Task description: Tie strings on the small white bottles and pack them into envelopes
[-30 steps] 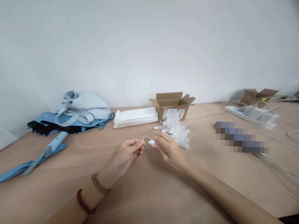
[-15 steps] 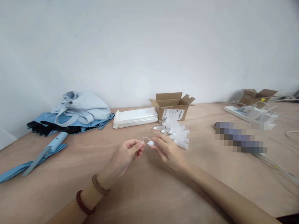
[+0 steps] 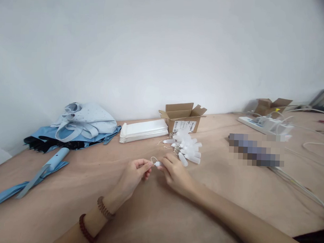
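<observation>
My left hand (image 3: 133, 175) is closed in a pinch on the end of a thin white string loop (image 3: 154, 158). The loop comes from the narrow tip of a small white plastic tube (image 3: 158, 164), which my right hand (image 3: 178, 176) holds between thumb and fingers. Most of that tube's body is hidden by the fingers. Just beyond my right hand lies a pile of similar frosted white tubes (image 3: 190, 151), several with pale strings at their tips.
Behind the pile stands an open cardboard box (image 3: 181, 125) beside a stack of flat white packets (image 3: 144, 129). At left lie a pale blue cloth bag (image 3: 98, 115) and a blue umbrella (image 3: 57, 160). A power strip (image 3: 257, 125), cables and a blurred-out object (image 3: 254, 149) are at right.
Both hands have drawn slightly nearer to me, away from the pile, with tube and string still held. A tube at the pile's near edge now shows. The camera view has shifted a little.
</observation>
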`<state>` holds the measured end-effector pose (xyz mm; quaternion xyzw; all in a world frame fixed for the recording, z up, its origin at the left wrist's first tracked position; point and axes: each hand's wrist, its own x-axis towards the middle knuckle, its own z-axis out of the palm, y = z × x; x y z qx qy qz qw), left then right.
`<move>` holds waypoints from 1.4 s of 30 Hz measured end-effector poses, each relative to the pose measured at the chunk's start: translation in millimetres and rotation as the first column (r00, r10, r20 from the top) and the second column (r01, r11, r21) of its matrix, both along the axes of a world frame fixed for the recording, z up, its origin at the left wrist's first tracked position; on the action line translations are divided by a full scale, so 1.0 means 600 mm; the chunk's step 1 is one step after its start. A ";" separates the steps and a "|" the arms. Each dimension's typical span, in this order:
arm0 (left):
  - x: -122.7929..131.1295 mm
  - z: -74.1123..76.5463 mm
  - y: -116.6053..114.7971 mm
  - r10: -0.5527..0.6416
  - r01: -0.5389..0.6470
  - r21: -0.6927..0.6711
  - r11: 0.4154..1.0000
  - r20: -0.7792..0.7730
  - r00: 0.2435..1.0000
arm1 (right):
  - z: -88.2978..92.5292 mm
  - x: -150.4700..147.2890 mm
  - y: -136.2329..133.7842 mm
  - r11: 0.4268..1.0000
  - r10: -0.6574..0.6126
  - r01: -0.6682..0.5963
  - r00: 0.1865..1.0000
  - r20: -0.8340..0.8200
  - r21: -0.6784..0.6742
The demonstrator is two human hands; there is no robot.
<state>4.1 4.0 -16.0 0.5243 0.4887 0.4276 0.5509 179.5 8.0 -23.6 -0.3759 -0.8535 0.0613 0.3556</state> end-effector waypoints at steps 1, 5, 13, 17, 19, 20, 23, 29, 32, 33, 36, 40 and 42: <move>0.001 0.001 -0.002 0.006 -0.006 0.000 1.000 -0.013 1.000 | 0.000 0.000 -0.001 1.000 0.001 -0.001 1.000 0.007 0.005; -0.002 0.002 -0.004 0.014 -0.013 0.011 1.000 -0.046 0.999 | -0.002 -0.003 -0.002 1.000 -0.004 0.004 1.000 0.016 0.022; -0.051 0.004 0.026 -0.166 0.166 -0.104 0.981 0.010 0.986 | 0.001 -0.017 0.000 0.990 0.041 -0.043 0.999 -0.016 -0.135; -0.060 0.013 0.028 -0.154 0.156 -0.153 0.976 0.026 0.988 | -0.001 -0.017 0.000 0.990 0.052 -0.054 0.999 -0.015 -0.129; -0.059 0.016 0.026 -0.169 0.167 -0.151 0.974 -0.002 0.986 | -0.003 -0.015 0.002 0.991 0.050 -0.053 0.998 -0.027 -0.123; -0.058 0.017 0.025 -0.177 0.172 -0.146 0.974 -0.022 0.984 | -0.005 -0.014 0.003 0.991 0.048 -0.051 0.998 -0.034 -0.121; -0.050 0.019 0.022 -0.177 0.168 -0.124 0.978 -0.067 0.982 | -0.007 -0.013 0.006 0.993 0.043 -0.048 0.998 -0.047 -0.110; -0.033 0.006 0.012 -0.125 0.123 -0.046 0.991 -0.033 0.992 | -0.009 -0.012 0.003 0.996 0.039 -0.044 0.997 -0.063 -0.081; -0.030 -0.007 0.008 -0.121 0.121 -0.011 0.993 -0.053 0.991 | -0.011 -0.010 0.002 0.994 0.049 -0.054 0.997 -0.054 -0.096; -0.030 -0.011 0.008 -0.124 0.124 -0.005 0.992 -0.063 0.990 | -0.012 -0.009 0.003 0.994 0.052 -0.057 0.997 -0.052 -0.098; -0.031 -0.015 0.011 -0.126 0.127 0.015 0.992 -0.091 0.988 | -0.013 -0.006 0.007 0.993 0.063 -0.068 0.997 -0.054 -0.101; -0.033 -0.004 0.017 -0.127 0.134 0.044 0.990 -0.131 0.983 | -0.009 0.000 0.012 0.989 0.084 -0.089 0.995 -0.048 -0.120; -0.036 0.004 0.020 -0.127 0.134 0.042 0.990 -0.145 0.981 | -0.005 0.004 0.013 0.988 0.075 -0.077 0.997 -0.018 -0.137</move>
